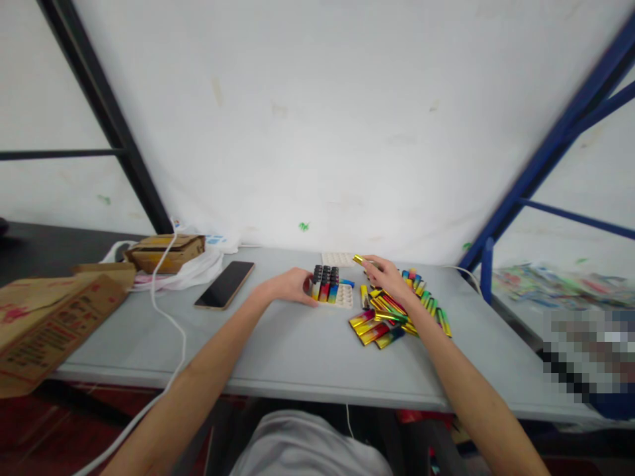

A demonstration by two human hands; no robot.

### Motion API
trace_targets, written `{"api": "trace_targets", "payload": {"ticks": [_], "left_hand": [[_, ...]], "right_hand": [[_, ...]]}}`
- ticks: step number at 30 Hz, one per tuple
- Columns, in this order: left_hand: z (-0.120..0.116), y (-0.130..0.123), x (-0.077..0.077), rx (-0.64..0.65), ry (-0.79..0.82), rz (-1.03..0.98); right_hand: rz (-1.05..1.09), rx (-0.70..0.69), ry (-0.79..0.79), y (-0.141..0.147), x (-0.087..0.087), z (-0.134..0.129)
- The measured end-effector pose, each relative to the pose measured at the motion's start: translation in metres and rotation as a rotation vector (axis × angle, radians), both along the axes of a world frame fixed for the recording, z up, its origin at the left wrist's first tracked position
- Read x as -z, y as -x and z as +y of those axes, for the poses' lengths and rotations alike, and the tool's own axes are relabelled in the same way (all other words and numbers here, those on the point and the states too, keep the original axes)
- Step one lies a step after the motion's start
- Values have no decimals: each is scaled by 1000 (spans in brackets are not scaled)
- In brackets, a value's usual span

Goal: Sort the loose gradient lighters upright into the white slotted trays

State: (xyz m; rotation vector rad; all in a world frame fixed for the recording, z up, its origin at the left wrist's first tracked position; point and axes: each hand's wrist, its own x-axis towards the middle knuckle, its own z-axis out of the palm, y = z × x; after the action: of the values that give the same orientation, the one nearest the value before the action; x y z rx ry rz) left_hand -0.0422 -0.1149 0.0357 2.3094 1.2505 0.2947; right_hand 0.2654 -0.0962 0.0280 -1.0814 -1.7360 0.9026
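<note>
A white tray [344, 296] with round pockets sits mid-table. Rows of colourful upright pieces with black tops [326, 276] fill its left part, while pockets on its right side show bare. My left hand [292, 285] is curled around the tray's left edge, thumb at the front. Above the table, right of the tray, my right hand [384, 274] pinches a small shiny yellow stick-shaped piece [358, 259] between thumb and fingers. Under and around my right wrist lies a loose pile of yellow, red and green pieces [387, 305]; my forearm hides some of it.
A second white pocketed tray [337, 258] lies by the wall. To the left are a phone [225, 284], a small cardboard box [166, 253] on plastic bags, a larger carton [64, 317] and a white cable [184, 344]. A blue metal frame [536, 139] stands on the right.
</note>
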Motion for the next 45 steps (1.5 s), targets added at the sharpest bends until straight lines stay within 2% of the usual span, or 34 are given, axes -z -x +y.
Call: {"api": "trace_targets", "payload": {"ticks": [7,11,14,17,19,23,28,31,40,45], "left_hand": [[6,0,8,9,-20,-17],[10,4,11,43,3,-59],[9,4,11,45,-20,-62],[5,-2,11,-20,-79,-55],[3,-7,12,-45,-107,-91],[3,-15,14,-33,-141,-207],[5,-14,15,-73,-132,-202],[5,-12,13,-77,-135,-168],[5,-12,11,-76,-125,-122],[6,-12,12,-92,-140,-101]], "right_hand": [[133,18,15,8,1,-7],[116,-2,47,12,7,-7],[137,-90,72,17,9,-9],[197,-219,124,25,9,-15],[243,-234,168,31,9,-19],[227,-78,225,41,10,-23],[36,95,-2,44,17,-20],[-27,155,-52,43,21,-18],[-105,199,-127,41,21,-15],[-121,151,-195,39,15,-18]]}}
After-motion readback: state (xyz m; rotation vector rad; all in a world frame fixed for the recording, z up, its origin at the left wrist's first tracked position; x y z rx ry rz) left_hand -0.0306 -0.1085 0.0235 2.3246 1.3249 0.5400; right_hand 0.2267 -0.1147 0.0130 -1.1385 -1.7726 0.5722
